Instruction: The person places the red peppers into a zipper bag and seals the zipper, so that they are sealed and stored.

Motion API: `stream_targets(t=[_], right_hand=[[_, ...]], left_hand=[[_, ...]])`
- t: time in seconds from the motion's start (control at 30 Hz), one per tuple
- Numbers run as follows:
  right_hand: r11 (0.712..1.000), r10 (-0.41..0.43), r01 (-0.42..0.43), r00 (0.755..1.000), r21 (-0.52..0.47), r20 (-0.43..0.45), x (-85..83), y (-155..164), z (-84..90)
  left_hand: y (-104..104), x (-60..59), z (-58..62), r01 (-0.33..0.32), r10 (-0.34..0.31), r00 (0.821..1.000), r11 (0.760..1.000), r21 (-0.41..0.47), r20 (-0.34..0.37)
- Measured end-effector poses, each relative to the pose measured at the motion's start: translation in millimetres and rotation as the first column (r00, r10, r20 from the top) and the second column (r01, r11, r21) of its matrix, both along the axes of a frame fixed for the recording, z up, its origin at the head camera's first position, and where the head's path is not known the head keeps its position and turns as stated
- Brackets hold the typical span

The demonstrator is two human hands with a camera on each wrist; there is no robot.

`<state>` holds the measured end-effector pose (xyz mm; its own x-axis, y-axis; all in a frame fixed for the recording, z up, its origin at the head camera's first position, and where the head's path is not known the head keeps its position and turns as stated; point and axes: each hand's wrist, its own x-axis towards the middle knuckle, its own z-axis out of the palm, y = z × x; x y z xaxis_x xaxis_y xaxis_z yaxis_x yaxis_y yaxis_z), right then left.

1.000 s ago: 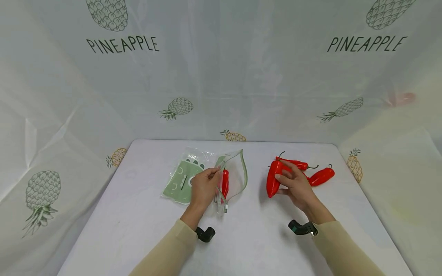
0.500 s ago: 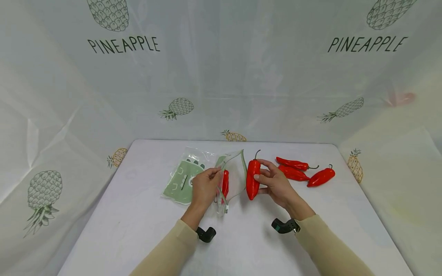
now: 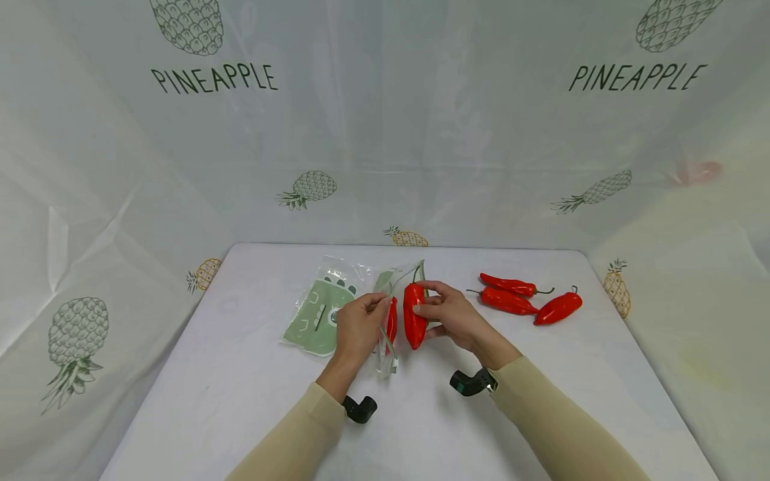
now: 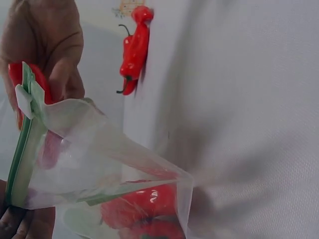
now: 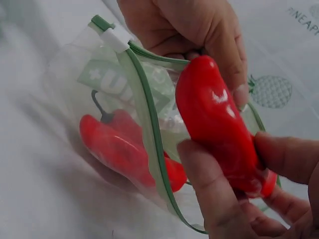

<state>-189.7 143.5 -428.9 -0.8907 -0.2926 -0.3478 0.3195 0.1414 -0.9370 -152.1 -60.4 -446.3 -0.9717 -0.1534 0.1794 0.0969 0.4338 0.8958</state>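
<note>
My left hand (image 3: 356,329) pinches the green-edged rim of a clear zip bag (image 5: 65,69), whose mouth gapes open and has a white slider (image 5: 116,39). Red peppers (image 5: 117,147) lie inside the bag, seen through its plastic. In my right hand (image 3: 460,319) is another red pepper (image 3: 414,317), gripped between thumb and fingers. That pepper is at the bag's mouth in the right wrist view, its tip pointing toward my left hand. From the left wrist, the bag's film partly covers the held pepper.
Several loose things lie on the white table (image 3: 240,401): a group of red peppers (image 3: 508,300) on the right, and a flat green-printed plastic bag (image 3: 315,317) left of my left hand. Pineapple-print sheeting (image 3: 481,133) stands behind and at both sides.
My right hand has carried the red pepper leftward from beside the loose peppers to the mouth of the zip bag. The left hand has stayed nearly still on the bag's rim.
</note>
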Motion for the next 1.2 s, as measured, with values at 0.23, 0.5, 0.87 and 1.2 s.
stream_targets(t=[0.23, 0.5, 0.87, 1.2], right_hand=[[0.995, -0.094, 0.095, 0.995, 0.031, -0.043, -5.4, -19.6, -3.4], [0.979, -0.128, 0.156, 0.970, 0.128, -0.205, 0.9, -35.8, -15.1], [0.955, -0.050, 0.126, 0.961, 0.268, -0.271, 4.6, -39.0, -19.8], [0.972, -0.035, 0.086, 0.972, 0.217, -0.231, 6.5, -40.9, -18.4]], left_hand=[[3.4, 3.4, 2.8, 0.032, -0.032, 0.999, 0.999, 0.003, 0.015], [1.7, 1.9, 3.5, 0.013, -0.013, 1.000, 1.000, 0.022, -0.004], [-1.0, 1.7, 8.5, 0.002, -0.003, 1.000, 0.999, 0.053, 0.016], [-1.1, 3.2, 7.3, 0.001, -0.002, 1.000, 0.999, 0.054, 0.026]])
